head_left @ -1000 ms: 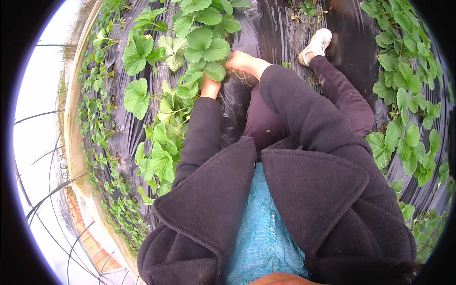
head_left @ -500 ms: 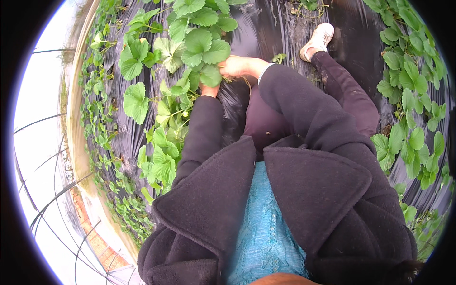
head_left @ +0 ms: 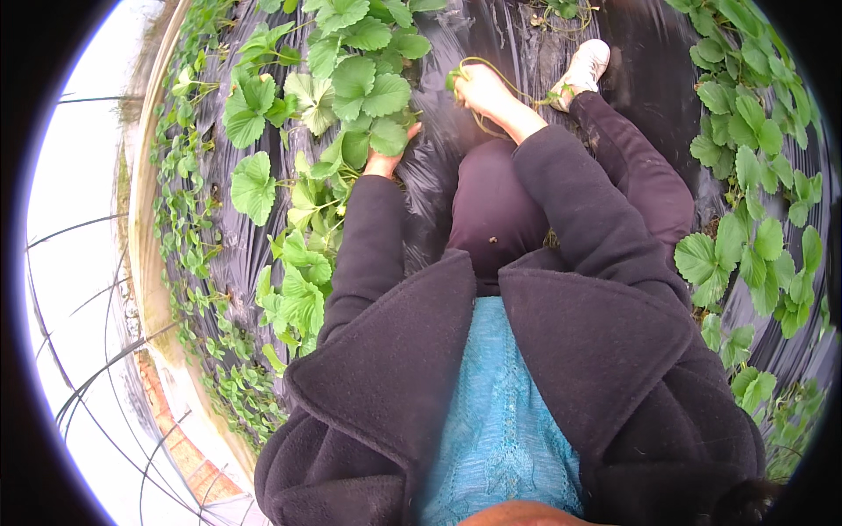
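My right hand [head_left: 484, 89] is closed around a strawberry runner [head_left: 504, 74], a thin curling stem with small green leaves. It is held over the black plastic film, just above my bent knee. The runner loops behind the hand and trails toward my shoe. Among the strawberry plant's leaves [head_left: 373, 92], my left hand [head_left: 386, 160] reaches in low at the plant's right side. One finger of it stretches out past the leaves; the others are hidden under the foliage. A small white flower shows beside the left sleeve.
Black plastic film [head_left: 430, 197] covers the ground. More strawberry plants [head_left: 754, 254] line the right side, and smaller ones [head_left: 189, 219] the far left. A pale sheet edge and thin dark hoops [head_left: 96, 377] bend along the left rim. My white shoe [head_left: 586, 63] stands in the furrow.
My right hand has moved right, away from the strawberry plant, with the runner in its grip. My left hand stays by the plant, one finger now showing past the leaves.
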Available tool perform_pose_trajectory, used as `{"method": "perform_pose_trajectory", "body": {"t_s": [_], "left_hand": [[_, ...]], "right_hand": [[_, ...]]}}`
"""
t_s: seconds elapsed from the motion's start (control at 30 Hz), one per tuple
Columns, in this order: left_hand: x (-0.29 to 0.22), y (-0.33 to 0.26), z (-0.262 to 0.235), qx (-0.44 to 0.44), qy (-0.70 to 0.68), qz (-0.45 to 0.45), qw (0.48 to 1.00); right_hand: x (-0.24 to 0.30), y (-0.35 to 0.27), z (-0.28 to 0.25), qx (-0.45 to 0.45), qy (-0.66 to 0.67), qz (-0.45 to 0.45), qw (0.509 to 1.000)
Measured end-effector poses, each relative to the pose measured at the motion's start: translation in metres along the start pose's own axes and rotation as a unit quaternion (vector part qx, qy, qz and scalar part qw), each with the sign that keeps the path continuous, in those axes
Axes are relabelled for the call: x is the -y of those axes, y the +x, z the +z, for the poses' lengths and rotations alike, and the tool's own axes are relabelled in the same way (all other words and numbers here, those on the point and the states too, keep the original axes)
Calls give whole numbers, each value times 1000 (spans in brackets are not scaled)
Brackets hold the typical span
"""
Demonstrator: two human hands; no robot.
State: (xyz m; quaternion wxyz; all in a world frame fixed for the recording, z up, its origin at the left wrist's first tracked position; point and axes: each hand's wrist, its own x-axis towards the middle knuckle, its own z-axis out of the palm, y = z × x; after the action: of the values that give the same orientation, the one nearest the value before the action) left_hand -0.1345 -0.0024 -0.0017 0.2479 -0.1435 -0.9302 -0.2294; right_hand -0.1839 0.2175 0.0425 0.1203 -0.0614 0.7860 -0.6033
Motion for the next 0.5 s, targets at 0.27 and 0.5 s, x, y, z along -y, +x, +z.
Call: {"method": "perform_pose_trajectory", "body": {"t_s": [0.27,0.5], "left_hand": [[13,1,-2,85,-265,-418,865],[-2,5,-22,108,-331,-515,783]], "right_hand": [[7,4,21,214,80,78,970],[11,6,19,253,303,151,906]]}}
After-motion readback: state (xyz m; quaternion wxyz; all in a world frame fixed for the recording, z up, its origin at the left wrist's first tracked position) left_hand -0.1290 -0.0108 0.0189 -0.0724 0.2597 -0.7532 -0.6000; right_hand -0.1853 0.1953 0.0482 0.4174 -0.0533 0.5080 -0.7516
